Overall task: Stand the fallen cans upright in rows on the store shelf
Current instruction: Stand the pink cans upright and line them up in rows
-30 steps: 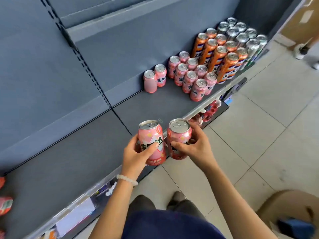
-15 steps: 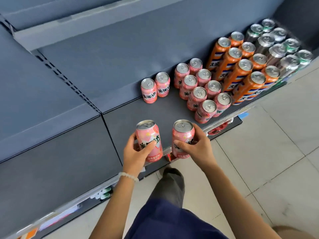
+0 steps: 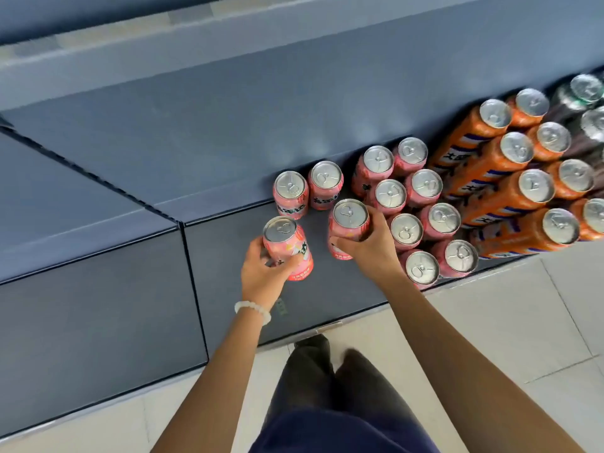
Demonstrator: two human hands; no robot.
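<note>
Head view: shelf [image 3: 124,299]
Left hand [image 3: 264,273]: grips upright pink can [image 3: 287,246]
Right hand [image 3: 369,243]: grips second pink can [image 3: 347,227], beside pink rows [image 3: 407,204]

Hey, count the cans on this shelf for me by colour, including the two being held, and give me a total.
Pink cans: 12, including the two being held
Orange cans: 8
Dark cans: at least 2, cut off by the frame edge
Total: at least 22
</note>
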